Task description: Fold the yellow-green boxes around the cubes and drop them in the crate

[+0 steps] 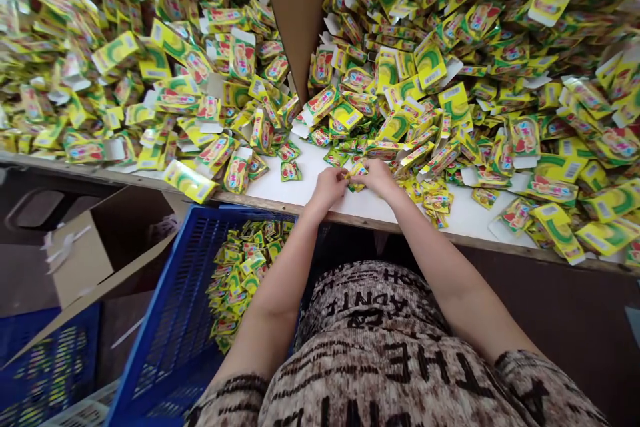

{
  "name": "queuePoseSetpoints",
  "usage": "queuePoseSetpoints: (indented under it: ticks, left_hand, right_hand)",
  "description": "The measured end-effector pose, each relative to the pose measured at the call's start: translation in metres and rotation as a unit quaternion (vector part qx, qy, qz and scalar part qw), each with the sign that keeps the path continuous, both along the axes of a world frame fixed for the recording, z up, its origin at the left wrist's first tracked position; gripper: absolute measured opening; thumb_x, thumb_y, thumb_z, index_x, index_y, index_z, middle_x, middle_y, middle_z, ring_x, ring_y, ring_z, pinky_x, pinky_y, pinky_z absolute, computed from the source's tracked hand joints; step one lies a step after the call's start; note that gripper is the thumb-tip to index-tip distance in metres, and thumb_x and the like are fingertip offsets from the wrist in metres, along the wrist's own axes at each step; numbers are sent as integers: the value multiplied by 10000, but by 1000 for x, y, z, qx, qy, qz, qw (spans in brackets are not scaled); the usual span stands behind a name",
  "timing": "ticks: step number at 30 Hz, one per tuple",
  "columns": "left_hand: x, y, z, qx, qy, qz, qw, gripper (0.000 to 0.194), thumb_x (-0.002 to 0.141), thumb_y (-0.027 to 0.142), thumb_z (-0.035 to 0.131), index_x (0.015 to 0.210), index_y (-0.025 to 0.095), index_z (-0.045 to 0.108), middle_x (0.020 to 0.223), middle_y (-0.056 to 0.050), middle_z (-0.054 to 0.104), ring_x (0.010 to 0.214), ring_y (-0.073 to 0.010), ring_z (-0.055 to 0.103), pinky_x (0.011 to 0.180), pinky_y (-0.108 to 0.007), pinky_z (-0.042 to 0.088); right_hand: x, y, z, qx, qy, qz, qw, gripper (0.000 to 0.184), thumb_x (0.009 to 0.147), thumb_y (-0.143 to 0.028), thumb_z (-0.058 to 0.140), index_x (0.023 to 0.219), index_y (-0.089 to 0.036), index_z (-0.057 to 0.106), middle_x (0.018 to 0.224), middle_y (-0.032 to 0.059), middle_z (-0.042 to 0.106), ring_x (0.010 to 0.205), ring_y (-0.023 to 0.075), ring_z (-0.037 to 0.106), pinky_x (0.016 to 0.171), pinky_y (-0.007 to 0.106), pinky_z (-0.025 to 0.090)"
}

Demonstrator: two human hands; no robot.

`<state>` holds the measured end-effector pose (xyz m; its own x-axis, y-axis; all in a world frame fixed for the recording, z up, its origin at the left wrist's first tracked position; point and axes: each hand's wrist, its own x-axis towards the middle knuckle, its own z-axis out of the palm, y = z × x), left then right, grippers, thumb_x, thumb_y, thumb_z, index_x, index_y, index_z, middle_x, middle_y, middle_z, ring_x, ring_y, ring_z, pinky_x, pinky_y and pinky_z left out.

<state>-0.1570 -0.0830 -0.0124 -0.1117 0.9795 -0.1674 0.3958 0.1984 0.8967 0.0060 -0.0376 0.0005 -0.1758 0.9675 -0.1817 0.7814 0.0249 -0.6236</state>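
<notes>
A white-topped bench (311, 155) with a wooden front edge runs across the work area, and a brown cardboard divider (300, 0) stands upright on it between two heaps. From where I stand, the left heap (125, 80) and the right heap (450, 80) both consist of yellow and green cartons printed with red fruit, many with white end flaps open. The person, in a patterned shirt (400, 360) with dark lettering, is at the front edge with both forearms extended over it. The hands meet above the white strip, nearly touching. The right hand (377, 178) is closed to a pinch, thumb and fingers on a small yellow packet (359, 171), which is located between the two hands. The left hand (330, 190) is curled, its fingertips at the near side of that packet; I cannot tell whether it also grips. Loose green sachets (290, 170) lie to the left of the hands, and a cluster of small yellow packets (435, 200) lies beside the right wrist. Below the bench edge, on the person's left, a blue crate (173, 307) holds a pile of yellow packs (240, 280). Further left is an open cardboard box (80, 257).
</notes>
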Motion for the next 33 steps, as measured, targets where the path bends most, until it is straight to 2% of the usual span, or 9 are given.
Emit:
queuePoseSetpoints:
  ticks: [4, 8, 11, 13, 16, 23, 27, 31, 33]
  left_hand:
    - [11, 2, -1, 5, 92, -114, 989, 177, 630, 182, 749, 805, 159, 743, 668, -10, 652, 607, -153, 582, 638, -288, 492]
    - [18, -14, -3, 42, 121, -100, 987, 117, 616, 208, 754, 723, 173, 723, 726, -26, 661, 687, -168, 589, 711, -315, 496]
    - [30, -21, -5, 22, -13, -24, 999, 130, 656, 268, 736, 699, 167, 666, 677, -12, 647, 640, -153, 595, 698, -323, 530]
    - [38, -24, -3, 10, -155, 10, 988, 242, 668, 358, 756, 739, 161, 635, 684, -1, 650, 628, -142, 617, 687, -328, 564]
    - [47, -30, 5, -7, -280, -11, 960, 374, 647, 435, 806, 797, 155, 607, 703, 8, 660, 632, -137, 658, 687, -331, 601]
    - [54, -35, 22, -124, -278, -142, 942, 428, 651, 435, 852, 788, 148, 567, 643, -19, 675, 587, -179, 711, 598, -295, 598]
    - [61, -34, 28, -150, -309, -176, 923, 416, 702, 465, 824, 821, 159, 568, 723, -2, 667, 641, -149, 699, 640, -303, 616]
    - [72, -37, 25, -89, -302, -156, 936, 432, 736, 497, 794, 954, 158, 637, 905, -33, 698, 749, -130, 674, 661, -263, 600]
    - [76, -38, 22, -65, -275, -157, 946, 423, 685, 462, 841, 887, 138, 658, 826, -29, 699, 692, -118, 651, 634, -231, 566]
  right_hand:
    - [22, -28, -6, 14, 31, -22, 999, 279, 679, -416, 813, 770, -201, 661, 745, 31, 649, 749, 212, 592, 666, 305, 422]
    - [39, -46, -12, 6, 101, -33, 994, 306, 704, -444, 781, 834, -197, 655, 731, 0, 623, 722, 182, 557, 670, 286, 425]
    - [44, -50, -16, -8, 187, -62, 980, 366, 685, -472, 787, 889, -196, 663, 755, 6, 643, 740, 188, 579, 701, 300, 462]
    - [48, -51, -18, -25, 263, -69, 962, 397, 677, -498, 789, 906, -194, 673, 788, 18, 671, 763, 194, 602, 717, 308, 484]
    - [57, -54, -18, -68, 355, -35, 932, 397, 691, -547, 767, 845, -190, 690, 776, 17, 676, 748, 192, 606, 692, 304, 494]
    - [85, -72, -13, 64, 279, -33, 958, 322, 725, -473, 769, 892, -203, 711, 904, 30, 673, 882, 200, 599, 815, 317, 474]
    - [91, -78, -17, -8, 342, -41, 939, 386, 693, -487, 785, 918, -211, 635, 829, -6, 655, 742, 162, 582, 697, 285, 467]
    - [92, -79, -15, -46, 409, -63, 909, 461, 627, -508, 813, 875, -212, 561, 791, -18, 645, 699, 150, 572, 661, 272, 449]
    - [93, -81, -11, -55, 406, -45, 911, 437, 653, -531, 785, 850, -207, 567, 777, -18, 627, 692, 147, 553, 650, 269, 430]
